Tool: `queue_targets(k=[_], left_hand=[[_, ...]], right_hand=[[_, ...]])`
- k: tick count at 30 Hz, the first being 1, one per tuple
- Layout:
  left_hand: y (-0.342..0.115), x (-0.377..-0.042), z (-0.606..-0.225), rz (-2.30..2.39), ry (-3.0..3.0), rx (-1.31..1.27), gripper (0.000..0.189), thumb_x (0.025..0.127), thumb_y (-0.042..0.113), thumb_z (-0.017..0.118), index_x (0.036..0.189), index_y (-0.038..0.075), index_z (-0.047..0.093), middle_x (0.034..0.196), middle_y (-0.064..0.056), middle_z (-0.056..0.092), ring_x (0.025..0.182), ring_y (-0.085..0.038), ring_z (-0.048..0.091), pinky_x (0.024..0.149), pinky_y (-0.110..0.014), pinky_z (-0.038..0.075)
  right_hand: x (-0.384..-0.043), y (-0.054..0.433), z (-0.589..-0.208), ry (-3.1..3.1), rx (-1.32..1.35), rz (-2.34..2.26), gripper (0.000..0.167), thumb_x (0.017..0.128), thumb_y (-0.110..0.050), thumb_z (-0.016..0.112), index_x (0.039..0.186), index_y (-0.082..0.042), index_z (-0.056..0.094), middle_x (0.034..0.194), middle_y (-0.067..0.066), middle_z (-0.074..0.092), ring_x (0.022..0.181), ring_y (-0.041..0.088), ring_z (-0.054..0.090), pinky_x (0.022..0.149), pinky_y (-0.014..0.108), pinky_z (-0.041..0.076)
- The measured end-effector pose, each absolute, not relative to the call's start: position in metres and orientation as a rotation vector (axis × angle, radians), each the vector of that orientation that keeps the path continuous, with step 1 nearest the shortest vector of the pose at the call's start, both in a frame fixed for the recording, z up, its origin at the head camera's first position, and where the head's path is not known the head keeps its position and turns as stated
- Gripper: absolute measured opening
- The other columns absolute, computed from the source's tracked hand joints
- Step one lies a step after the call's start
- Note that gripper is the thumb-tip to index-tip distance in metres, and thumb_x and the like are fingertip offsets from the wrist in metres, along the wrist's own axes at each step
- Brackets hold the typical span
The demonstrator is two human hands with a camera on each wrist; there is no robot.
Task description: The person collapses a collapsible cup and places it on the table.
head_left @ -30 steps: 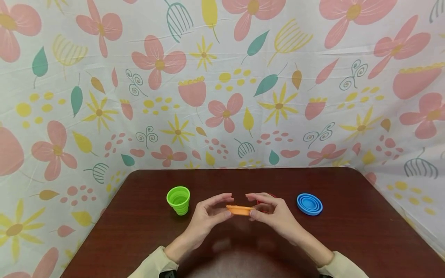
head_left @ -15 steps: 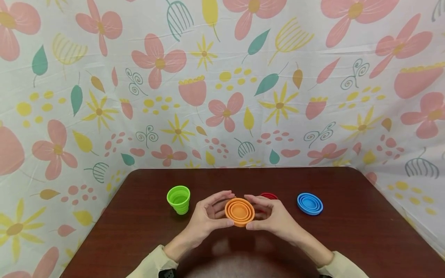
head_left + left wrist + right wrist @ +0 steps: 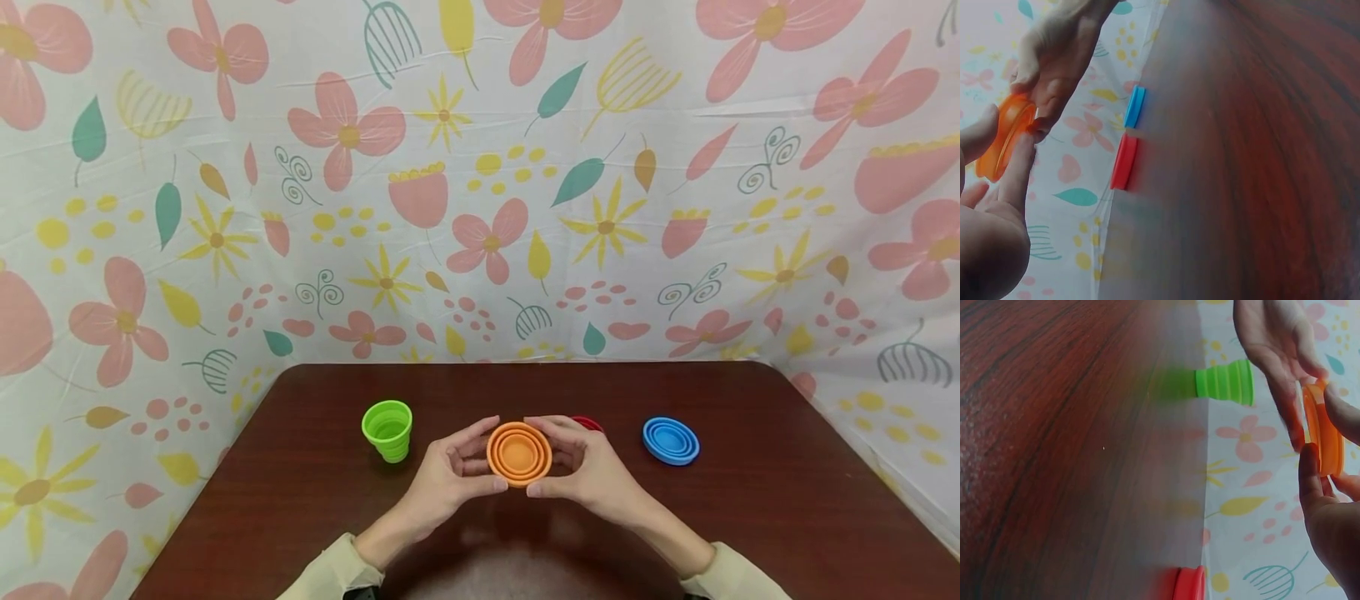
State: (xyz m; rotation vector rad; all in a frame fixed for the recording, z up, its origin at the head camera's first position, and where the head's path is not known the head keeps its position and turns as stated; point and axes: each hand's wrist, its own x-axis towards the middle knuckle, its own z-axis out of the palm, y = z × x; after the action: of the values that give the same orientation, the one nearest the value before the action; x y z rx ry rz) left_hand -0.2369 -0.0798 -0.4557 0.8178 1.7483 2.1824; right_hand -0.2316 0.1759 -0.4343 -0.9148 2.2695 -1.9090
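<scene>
An orange collapsible cup (image 3: 519,454), folded flat into rings, is held up above the table between both hands, its ringed face turned to the head camera. My left hand (image 3: 453,475) grips its left edge between thumb and fingers. On the opposite edge, my right hand (image 3: 585,471) pinches it the same way. The left wrist view shows the orange cup (image 3: 1007,134) edge-on, with fingertips of both hands on it. From the right wrist, the orange cup (image 3: 1324,428) also appears side-on, its side wall compressed.
A green collapsible cup (image 3: 387,429) stands extended on the dark wooden table (image 3: 300,500), left of the hands. Behind the right hand lies a red collapsed cup (image 3: 588,423), mostly hidden. Further right is a blue collapsed cup (image 3: 671,441). A flowered cloth (image 3: 480,308) hangs behind the table.
The orange cup has tilted up from nearly edge-on to showing its ringed face to the head camera. Both hands keep holding it in almost the same place.
</scene>
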Motion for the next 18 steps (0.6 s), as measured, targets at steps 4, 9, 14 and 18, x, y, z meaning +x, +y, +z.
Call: queue_targets(k=[4, 9, 14, 18], left_hand=[[-0.0807, -0.2379, -0.4578, 2.152, 1.732, 0.834, 0.075, 0.091, -0.004, 0.081, 0.157, 0.000, 0.046, 0.129, -0.025, 0.069, 0.101, -0.023, 0.075, 0.087, -0.041, 0.062], [-0.0815, -0.2385, -0.4579, 2.150, 1.784, 0.852, 0.076, 0.089, -0.003, 0.082, 0.156, 0.001, 0.048, 0.126, -0.026, 0.070, 0.097, -0.021, 0.076, 0.086, -0.036, 0.062], [-0.0817, -0.2388, -0.4581, 2.164, 1.806, 0.845, 0.077, 0.088, -0.006, 0.082, 0.156, -0.002, 0.046, 0.126, -0.027, 0.069, 0.098, -0.021, 0.076, 0.087, -0.035, 0.061], [-0.0825, -0.2407, -0.4577, 2.167, 1.800, 0.830, 0.077, 0.089, -0.005, 0.082, 0.156, -0.004, 0.045, 0.127, -0.024, 0.070, 0.099, -0.022, 0.076, 0.090, -0.035, 0.061]], right_hand=[[-0.2326, 0.1757, -0.4353, 2.280, -0.906, -1.892, 0.077, 0.081, -0.006, 0.092, 0.150, -0.011, 0.058, 0.141, 0.012, 0.058, 0.118, 0.028, 0.067, 0.097, 0.035, 0.058], [-0.2348, 0.1736, -0.4357, 2.288, -0.919, -1.869, 0.081, 0.081, -0.008, 0.092, 0.153, -0.013, 0.056, 0.146, 0.009, 0.057, 0.122, 0.027, 0.065, 0.099, 0.035, 0.057], [-0.2362, 0.1703, -0.4341, 2.311, -0.926, -1.839, 0.084, 0.081, -0.010, 0.093, 0.155, -0.016, 0.054, 0.152, 0.009, 0.055, 0.126, 0.025, 0.064, 0.098, 0.035, 0.057], [-0.2378, 0.1678, -0.4324, 2.324, -0.934, -1.821, 0.087, 0.080, -0.012, 0.094, 0.156, -0.020, 0.052, 0.153, 0.010, 0.053, 0.125, 0.023, 0.064, 0.098, 0.035, 0.057]])
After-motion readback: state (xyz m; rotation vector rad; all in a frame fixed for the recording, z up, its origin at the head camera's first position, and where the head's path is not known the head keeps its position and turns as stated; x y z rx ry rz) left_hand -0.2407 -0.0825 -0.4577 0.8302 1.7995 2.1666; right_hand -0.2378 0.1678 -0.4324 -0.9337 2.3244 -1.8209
